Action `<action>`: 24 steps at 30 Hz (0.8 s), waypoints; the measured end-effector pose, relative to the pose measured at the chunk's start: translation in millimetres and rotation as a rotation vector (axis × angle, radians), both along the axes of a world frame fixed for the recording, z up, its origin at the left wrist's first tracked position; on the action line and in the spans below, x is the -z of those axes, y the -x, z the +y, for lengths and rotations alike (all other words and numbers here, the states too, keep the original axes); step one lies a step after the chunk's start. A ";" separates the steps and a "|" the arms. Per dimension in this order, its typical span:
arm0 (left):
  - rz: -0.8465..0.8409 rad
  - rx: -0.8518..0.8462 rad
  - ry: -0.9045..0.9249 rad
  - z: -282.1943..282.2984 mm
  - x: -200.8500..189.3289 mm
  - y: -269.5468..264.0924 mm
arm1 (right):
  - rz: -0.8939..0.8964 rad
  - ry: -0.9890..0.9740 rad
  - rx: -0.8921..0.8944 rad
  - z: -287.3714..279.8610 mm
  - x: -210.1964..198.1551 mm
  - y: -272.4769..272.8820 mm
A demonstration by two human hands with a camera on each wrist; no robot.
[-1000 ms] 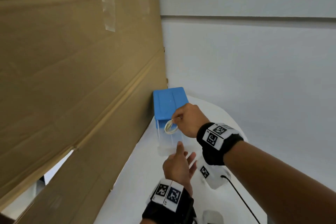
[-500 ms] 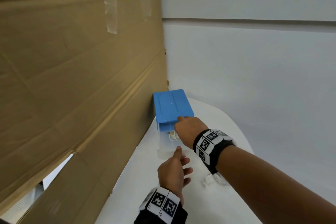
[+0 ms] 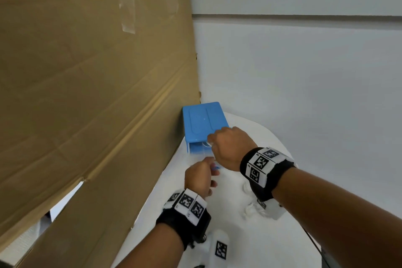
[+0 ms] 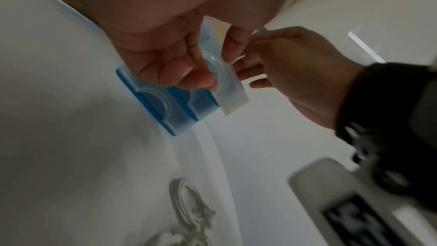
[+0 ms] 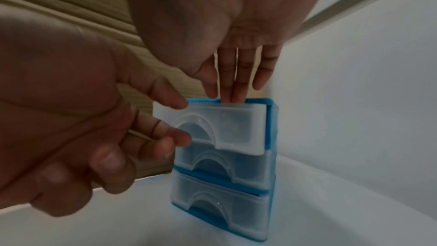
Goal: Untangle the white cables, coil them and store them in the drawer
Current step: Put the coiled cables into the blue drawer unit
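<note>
A blue drawer unit (image 3: 203,121) with three translucent drawers stands against the cardboard wall. Its top drawer (image 5: 232,128) is out a short way. My right hand (image 5: 234,89) reaches down from above, its straight fingers dipping behind the drawer's front. In the head view a bit of white coiled cable (image 3: 205,143) shows under those fingers inside the drawer. My left hand (image 4: 208,66) pinches the top drawer's front, thumb (image 4: 189,74) on the handle recess. A second white cable coil (image 4: 187,203) lies on the table nearer to me.
A tall cardboard sheet (image 3: 87,93) walls off the left side of the white round table (image 3: 152,224). White marker blocks (image 3: 220,250) lie near my wrists. A thin black wire (image 3: 313,239) runs along the table's right edge. A white wall stands behind.
My right hand has lowered the coil from above the drawer into it. The left hand has gone forward to the drawer's front, and the drawer has slid most of the way in.
</note>
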State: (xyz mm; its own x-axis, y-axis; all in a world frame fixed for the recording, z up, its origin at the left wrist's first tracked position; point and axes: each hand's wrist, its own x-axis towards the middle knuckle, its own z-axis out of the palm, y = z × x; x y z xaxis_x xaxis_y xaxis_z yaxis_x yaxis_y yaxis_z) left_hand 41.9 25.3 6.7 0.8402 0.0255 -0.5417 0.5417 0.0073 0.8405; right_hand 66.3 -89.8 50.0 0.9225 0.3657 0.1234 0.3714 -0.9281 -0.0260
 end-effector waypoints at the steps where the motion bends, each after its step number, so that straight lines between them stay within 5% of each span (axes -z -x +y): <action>1: -0.022 -0.006 -0.021 -0.1 1.7 -5.7 | -0.031 -0.017 0.017 -3.8 -1.5 0.1; 7: 0.065 -0.147 -0.025 3.3 20.1 -29.5 | 0.043 -0.053 0.221 -38.3 0.4 1.5; 14: 0.147 -0.184 0.570 -14.9 22.2 -28.4 | 0.292 -0.199 0.487 -75.2 40.3 4.0; 17: 0.142 -0.190 0.584 -24.4 21.9 -25.1 | 0.453 -0.183 0.519 -75.3 61.6 7.9; 24: 0.142 -0.174 0.425 -28.8 33.3 -25.0 | 0.502 0.045 0.492 -65.5 75.5 16.3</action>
